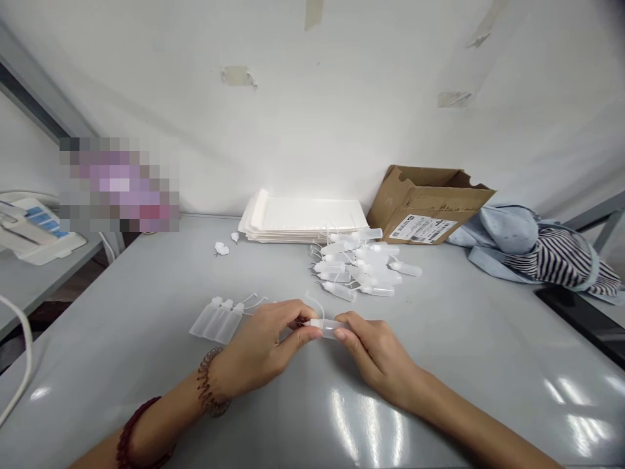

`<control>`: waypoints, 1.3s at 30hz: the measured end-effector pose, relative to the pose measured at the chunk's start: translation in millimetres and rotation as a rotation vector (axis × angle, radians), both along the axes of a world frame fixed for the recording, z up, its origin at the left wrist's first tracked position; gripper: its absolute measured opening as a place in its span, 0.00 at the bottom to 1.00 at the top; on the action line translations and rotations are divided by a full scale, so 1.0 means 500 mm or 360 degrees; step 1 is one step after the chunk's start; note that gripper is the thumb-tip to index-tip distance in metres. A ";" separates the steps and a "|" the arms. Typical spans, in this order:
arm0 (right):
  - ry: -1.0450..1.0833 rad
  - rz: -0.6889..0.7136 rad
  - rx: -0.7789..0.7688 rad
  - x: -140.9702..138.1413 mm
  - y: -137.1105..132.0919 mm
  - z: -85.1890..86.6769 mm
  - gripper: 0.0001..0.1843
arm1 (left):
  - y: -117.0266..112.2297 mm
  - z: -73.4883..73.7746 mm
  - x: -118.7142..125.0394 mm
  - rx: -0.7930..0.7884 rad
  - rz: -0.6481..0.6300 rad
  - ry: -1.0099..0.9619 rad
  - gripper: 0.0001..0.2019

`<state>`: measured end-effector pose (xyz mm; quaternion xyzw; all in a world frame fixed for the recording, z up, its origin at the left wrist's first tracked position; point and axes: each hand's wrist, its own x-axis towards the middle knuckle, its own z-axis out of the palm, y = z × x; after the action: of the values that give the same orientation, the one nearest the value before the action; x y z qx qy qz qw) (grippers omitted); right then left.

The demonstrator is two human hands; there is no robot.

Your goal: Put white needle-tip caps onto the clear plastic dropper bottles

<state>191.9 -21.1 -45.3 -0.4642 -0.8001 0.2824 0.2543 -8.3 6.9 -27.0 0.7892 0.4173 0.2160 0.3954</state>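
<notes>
Both hands meet over the grey table (pixel 146 273) on one small clear plastic bottle (pixel 326 327) with a thin white tethered cap. My left hand (pixel 266 345) pinches its cap end with fingers closed. My right hand (pixel 374 355) grips the bottle's body. Just left of my left hand, three like bottles (pixel 219 319) lie side by side. A loose pile of several more bottles (pixel 361 267) lies beyond my hands.
A stack of white padded envelopes (pixel 305 218) lies at the back by the wall. An open cardboard box (pixel 430 205) lies tipped beside it, with blue and striped clothing (pixel 537 251) to its right. Small white scraps (pixel 222 248) sit left of the stack. Another table (pixel 29 273) stands left.
</notes>
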 end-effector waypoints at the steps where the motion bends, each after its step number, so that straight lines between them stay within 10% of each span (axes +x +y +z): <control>1: -0.0019 0.0027 -0.0004 0.002 0.003 0.003 0.20 | -0.001 0.000 0.000 0.0022 0.0006 -0.0009 0.10; 7: -0.0164 0.0006 0.0509 0.041 0.026 0.026 0.17 | 0.005 0.013 -0.004 0.0080 0.0115 -0.0065 0.09; 11: -0.0199 -0.0519 0.1011 0.084 0.056 0.029 0.13 | 0.043 0.022 -0.052 0.0328 0.0662 0.0106 0.12; 17: -0.0068 -0.0936 0.0884 0.113 0.093 0.006 0.14 | 0.140 0.022 -0.176 0.0601 0.1090 0.0735 0.15; 25: -0.0134 -0.0786 0.1149 0.115 0.109 -0.002 0.12 | 0.217 -0.005 -0.243 0.0567 0.0803 0.0973 0.17; 39: -0.0063 -0.0832 0.1182 0.112 0.123 -0.024 0.09 | 0.198 -0.047 -0.212 0.0546 0.0824 0.0889 0.16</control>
<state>247.9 40.6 -57.5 -0.5333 -0.7079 -0.1063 0.4508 -114.3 105.7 -50.3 0.7409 0.6511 0.1522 0.0625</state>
